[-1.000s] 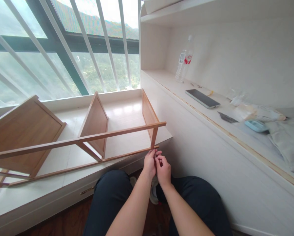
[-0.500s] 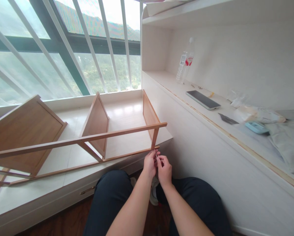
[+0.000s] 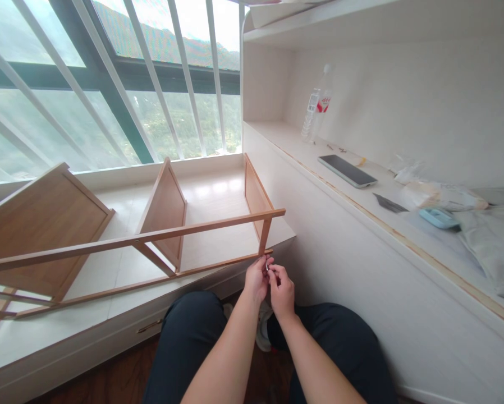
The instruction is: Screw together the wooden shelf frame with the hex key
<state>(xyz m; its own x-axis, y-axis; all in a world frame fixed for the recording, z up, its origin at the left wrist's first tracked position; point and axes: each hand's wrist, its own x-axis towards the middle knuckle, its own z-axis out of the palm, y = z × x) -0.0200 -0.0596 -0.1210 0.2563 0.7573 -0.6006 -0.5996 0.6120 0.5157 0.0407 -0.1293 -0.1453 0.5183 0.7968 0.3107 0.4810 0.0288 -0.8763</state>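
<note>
A light wooden shelf frame [image 3: 168, 238] lies on its side on the white window ledge [image 3: 218, 196], its three panels standing upright. My left hand [image 3: 256, 279] pinches the lower rail at the frame's right corner. My right hand [image 3: 282, 290] is pressed against the left one and holds a small thin metal piece [image 3: 267, 266] upright at that corner. What the piece is stays too small to tell. Both hands hover above my knees in dark trousers.
To the right runs a white desk shelf [image 3: 353, 193] with a clear water bottle [image 3: 316, 106], a phone [image 3: 347, 170] lying flat, plastic bags [image 3: 441, 195], a light blue object [image 3: 439, 217] and grey cloth [image 3: 494, 241]. White window bars stand behind the ledge.
My hands stay at the frame's right corner; the fingers have shifted a little and the thin metal piece now shows between them. The view has tilted slightly.
</note>
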